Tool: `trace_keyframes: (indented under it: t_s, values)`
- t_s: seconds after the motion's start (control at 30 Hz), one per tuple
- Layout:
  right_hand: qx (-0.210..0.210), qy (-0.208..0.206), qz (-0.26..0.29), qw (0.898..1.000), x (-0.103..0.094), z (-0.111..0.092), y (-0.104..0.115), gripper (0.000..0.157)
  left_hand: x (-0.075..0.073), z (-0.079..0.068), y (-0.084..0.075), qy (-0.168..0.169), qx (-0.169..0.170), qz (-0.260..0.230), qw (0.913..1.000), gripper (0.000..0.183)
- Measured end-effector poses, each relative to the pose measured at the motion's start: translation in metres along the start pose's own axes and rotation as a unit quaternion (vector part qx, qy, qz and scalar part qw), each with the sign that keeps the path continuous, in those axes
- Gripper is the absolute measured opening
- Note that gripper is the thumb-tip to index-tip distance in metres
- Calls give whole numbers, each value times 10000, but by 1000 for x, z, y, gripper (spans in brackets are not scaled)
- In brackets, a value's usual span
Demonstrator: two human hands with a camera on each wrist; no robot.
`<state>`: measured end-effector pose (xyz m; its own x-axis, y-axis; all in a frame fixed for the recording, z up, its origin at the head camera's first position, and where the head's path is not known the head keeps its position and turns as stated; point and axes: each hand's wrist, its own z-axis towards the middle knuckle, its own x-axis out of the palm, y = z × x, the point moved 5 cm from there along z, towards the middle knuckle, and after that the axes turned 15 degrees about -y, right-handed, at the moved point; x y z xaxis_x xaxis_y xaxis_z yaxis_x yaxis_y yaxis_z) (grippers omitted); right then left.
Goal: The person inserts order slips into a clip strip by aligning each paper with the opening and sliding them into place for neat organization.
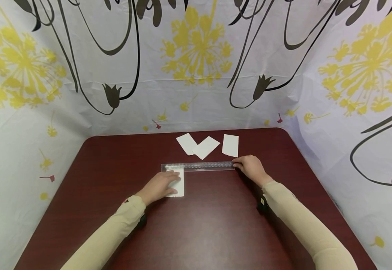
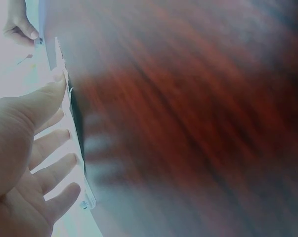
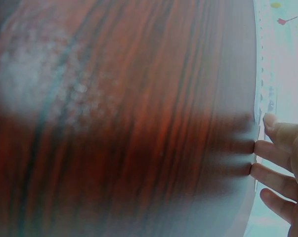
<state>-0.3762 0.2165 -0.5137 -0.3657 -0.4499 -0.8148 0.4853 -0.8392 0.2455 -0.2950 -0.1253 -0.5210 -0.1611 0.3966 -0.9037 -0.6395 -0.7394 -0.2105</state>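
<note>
Cream long sleeves (image 1: 302, 221), creased; black wrist units (image 1: 143, 222) beneath both cuffs (image 1: 135, 204); right unit bears small yellow mark (image 1: 262, 201).

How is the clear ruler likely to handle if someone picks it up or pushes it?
The clear ruler is probably light, since it looks thin and narrow. It may slide readily when pushed, as most of it lies on a glossy tabletop. Rolling seems unlikely given its flat strip shape.

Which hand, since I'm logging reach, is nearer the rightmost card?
Right. In the head view, the right hand is just below and right of the rightmost card, touching the ruler; the left hand is farther, below and left, on another card.
</note>
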Motion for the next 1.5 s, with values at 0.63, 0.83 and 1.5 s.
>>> trace_keyframes:
  t_s: [0.63,0.83,1.5]
  values:
    - [-291,208,-193,9992,2,3,0,17,1,0,-1,-1,-29,4,10000,50]
    - [-298,167,-196,9992,2,5,-2,16,0,1,-2,5,-55,55,10000,51]
    - [-250,367,-142,9989,2,1,-3,24,0,1,-3,10,-118,12,9999,50]
